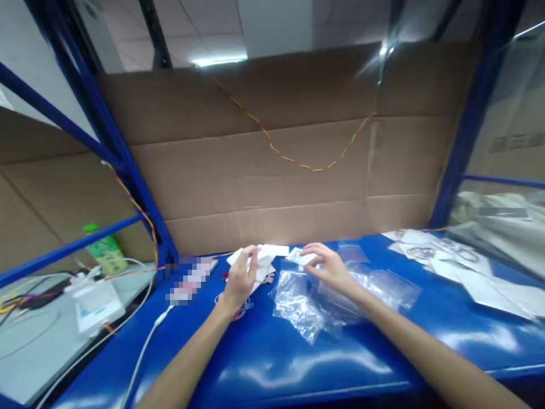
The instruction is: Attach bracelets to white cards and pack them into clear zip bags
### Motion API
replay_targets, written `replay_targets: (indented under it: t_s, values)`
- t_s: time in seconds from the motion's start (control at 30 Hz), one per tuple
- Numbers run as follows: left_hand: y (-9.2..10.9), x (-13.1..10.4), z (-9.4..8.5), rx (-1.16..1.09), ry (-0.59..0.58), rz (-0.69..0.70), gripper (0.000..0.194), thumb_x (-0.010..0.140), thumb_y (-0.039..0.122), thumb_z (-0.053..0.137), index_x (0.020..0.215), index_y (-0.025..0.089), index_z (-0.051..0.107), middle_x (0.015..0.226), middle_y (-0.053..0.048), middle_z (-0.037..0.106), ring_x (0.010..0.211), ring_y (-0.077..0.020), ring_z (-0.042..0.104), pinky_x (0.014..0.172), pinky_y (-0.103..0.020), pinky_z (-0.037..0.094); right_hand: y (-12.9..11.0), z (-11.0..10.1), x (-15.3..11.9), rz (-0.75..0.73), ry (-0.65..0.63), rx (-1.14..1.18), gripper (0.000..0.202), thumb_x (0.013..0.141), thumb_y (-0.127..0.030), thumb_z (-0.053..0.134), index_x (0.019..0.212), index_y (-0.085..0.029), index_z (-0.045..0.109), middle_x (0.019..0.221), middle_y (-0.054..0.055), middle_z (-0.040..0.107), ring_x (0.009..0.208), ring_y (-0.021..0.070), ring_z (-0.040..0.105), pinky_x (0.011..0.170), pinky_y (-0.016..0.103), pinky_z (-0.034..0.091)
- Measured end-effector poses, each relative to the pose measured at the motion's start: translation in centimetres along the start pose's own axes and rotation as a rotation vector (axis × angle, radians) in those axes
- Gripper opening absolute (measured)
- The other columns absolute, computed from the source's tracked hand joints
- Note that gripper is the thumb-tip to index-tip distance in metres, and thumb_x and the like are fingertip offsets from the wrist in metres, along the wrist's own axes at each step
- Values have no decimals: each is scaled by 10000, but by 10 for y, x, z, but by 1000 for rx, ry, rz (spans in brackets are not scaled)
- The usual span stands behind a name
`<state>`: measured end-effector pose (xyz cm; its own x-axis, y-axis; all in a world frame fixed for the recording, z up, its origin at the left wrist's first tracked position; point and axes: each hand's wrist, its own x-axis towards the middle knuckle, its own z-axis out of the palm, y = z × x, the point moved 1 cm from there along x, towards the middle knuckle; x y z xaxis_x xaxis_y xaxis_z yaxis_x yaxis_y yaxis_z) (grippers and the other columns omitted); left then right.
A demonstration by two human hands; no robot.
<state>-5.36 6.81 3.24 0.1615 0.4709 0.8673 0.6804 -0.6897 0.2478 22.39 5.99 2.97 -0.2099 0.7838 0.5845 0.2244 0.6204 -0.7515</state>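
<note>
My left hand (240, 279) is closed on a white card (264, 271), with more white cards around its fingertips. Beneath that hand lie thin coloured cords (243, 309) and small red bits. My right hand (328, 267) has its fingers bent, thumb and fingertips at the edge of a small white packet (298, 257) with faint printing. It seems to be pinched there, though the contact is blurred. Clear plastic bags (298, 301) lie crumpled below and beside my right hand on the blue tabletop (264, 363).
White cards with looped cords (419, 251) are spread at the right. A blurred-out flat object (191, 281) with a white cable (142, 355) lies left. A cardboard wall (272, 193) closes the back. Blue posts (462, 136) frame the bench. A green-capped bottle (106, 253) stands on the side table.
</note>
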Motion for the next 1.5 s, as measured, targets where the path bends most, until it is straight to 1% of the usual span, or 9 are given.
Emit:
replay_targets:
  t_s: [0.2, 0.33, 0.5, 0.63, 0.87, 1.0, 1.2, 1.3, 1.5]
  values:
    - [1, 2, -1, -31, 19, 100, 213, 1057, 209, 436, 1213, 202, 581, 1148, -89, 712, 1090, -215, 701, 984, -381, 562, 4, -3, 6, 78, 62, 209, 441, 769, -312, 788, 1178, -197, 669, 1048, 83, 745, 760, 189, 742, 686, 308, 592]
    - [4, 3, -4, -57, -23, 183, 265, 1036, 124, 410, 1151, 210, 632, 1189, -101, 683, 1122, -209, 682, 966, -368, 569, 7, -4, 8, 132, 148, 326, 447, 709, -316, 860, 1104, -191, 690, 852, 46, 755, 765, 206, 738, 729, 331, 585]
    - [12, 4, -2, -65, -49, 136, 347, 1006, 98, 417, 1218, 189, 676, 1213, -113, 667, 1152, -248, 665, 1000, -394, 551, 8, -7, 10, 163, 224, 407, 408, 692, -375, 889, 976, -215, 644, 834, 22, 751, 757, 215, 751, 714, 329, 573]
    - [25, 5, -3, -99, -16, 39, 336, 990, 179, 508, 1294, 154, 648, 1252, -145, 643, 1164, -289, 644, 1020, -440, 535, 1, -6, 10, 197, 187, 482, 491, 639, -399, 929, 988, -213, 637, 840, 35, 775, 744, 223, 758, 696, 333, 580]
    - [60, 5, -8, -249, -150, 76, 375, 874, 334, 743, 1220, 191, 714, 1222, -134, 667, 1151, -300, 635, 992, -463, 542, -19, 10, 2, 217, 136, 538, 418, 614, -375, 951, 879, -205, 676, 834, 39, 783, 785, 229, 758, 795, 379, 611]
    - [71, 4, -3, -341, -114, 8, 150, 946, 257, 661, 1022, 194, 774, 1078, -102, 700, 1042, -250, 665, 922, -404, 551, -23, 13, -1, 168, 106, 480, 349, 654, -370, 928, 876, -211, 711, 871, 33, 763, 810, 210, 734, 792, 356, 598]
    - [71, 9, -2, -428, -67, -141, 218, 982, 325, 620, 940, 197, 791, 1024, -102, 729, 996, -248, 680, 914, -401, 553, -26, 12, -4, -1, -34, 308, 213, 776, -378, 845, 875, -223, 736, 1323, 96, 677, 1204, 275, 647, 975, 396, 531]
    - [70, 10, -2, -467, -76, -230, 239, 981, 345, 618, 920, 198, 796, 1032, -96, 745, 1006, -242, 688, 915, -379, 560, -28, 15, -6, 4, -61, 244, 229, 817, -380, 808, 973, -232, 729, 1193, 78, 742, 1173, 266, 667, 1040, 422, 493]
    - [64, 7, 5, -610, -55, -490, 326, 932, 476, 658, 969, 187, 805, 1159, -109, 745, 910, -248, 735, 718, -351, 634, -22, 18, -5, 103, 135, 272, 298, 818, -443, 778, 960, -202, 676, 903, 64, 767, 858, 247, 737, 761, 353, 566]
